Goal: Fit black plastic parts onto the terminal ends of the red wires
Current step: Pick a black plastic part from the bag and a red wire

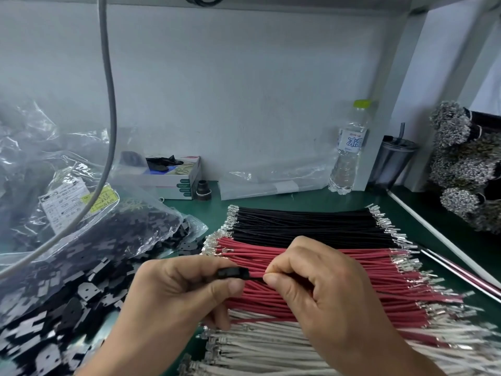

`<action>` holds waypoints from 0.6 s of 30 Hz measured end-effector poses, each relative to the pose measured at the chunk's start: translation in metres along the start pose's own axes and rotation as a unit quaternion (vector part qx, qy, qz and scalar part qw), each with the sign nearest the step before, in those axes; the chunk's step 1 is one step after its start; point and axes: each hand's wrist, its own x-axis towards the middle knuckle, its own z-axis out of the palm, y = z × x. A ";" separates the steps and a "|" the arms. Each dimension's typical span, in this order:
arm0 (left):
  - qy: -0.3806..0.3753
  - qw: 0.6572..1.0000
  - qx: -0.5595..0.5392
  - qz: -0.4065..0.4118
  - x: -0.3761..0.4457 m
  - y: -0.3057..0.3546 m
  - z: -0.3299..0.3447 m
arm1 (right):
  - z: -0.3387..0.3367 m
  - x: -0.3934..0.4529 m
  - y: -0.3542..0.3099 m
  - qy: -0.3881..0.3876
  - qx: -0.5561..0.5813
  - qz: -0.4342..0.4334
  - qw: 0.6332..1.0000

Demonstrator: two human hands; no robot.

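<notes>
My left hand (173, 291) pinches a small black plastic part (233, 273) between thumb and forefinger. My right hand (322, 289) pinches a red wire (256, 275) right beside it, and the wire's end sits inside the black part. Both hands hover over a flat layer of red wires (352, 270) with silver terminals at both ends. At the left, loose black plastic parts (81, 291) spill out of an open clear bag (113, 234).
Black wires (303, 223) lie behind the red ones and white wires (271, 348) in front. A water bottle (348, 147), a tumbler (390, 161), a small box (176, 176) and bundled wire ends (461, 164) stand along the back and right. A grey cable (109, 109) hangs at left.
</notes>
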 end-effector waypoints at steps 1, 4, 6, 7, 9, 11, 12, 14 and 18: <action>-0.001 1.000 -0.003 0.003 0.000 0.000 0.000 | 0.000 0.000 -0.001 0.000 -0.001 -0.004 1.000; -0.017 1.000 0.006 0.016 0.000 0.001 0.000 | -0.004 0.002 -0.001 -0.005 -0.032 -0.007 0.999; -0.031 0.999 0.024 0.022 0.001 0.001 0.000 | -0.013 0.005 -0.001 -0.008 -0.092 -0.015 0.996; -0.034 0.999 0.034 0.026 0.000 0.001 0.001 | -0.019 0.006 -0.002 -0.004 -0.123 -0.024 0.992; -0.030 0.998 0.038 0.035 0.000 -0.002 0.001 | -0.025 0.005 -0.009 0.011 -0.155 -0.053 0.986; -0.013 0.998 0.035 0.042 0.001 -0.004 0.002 | -0.021 -0.002 -0.021 -0.023 -0.151 -0.084 0.985; 0.000 0.999 0.033 0.044 0.001 -0.006 0.002 | -0.015 -0.008 -0.027 -0.063 -0.152 -0.090 0.982; 0.021 0.998 0.032 0.049 0.002 -0.006 0.002 | -0.002 -0.018 -0.035 -0.158 -0.159 -0.066 0.972; 0.027 0.997 0.046 0.056 0.002 -0.008 0.002 | 0.013 -0.023 -0.038 -0.209 -0.176 -0.033 0.961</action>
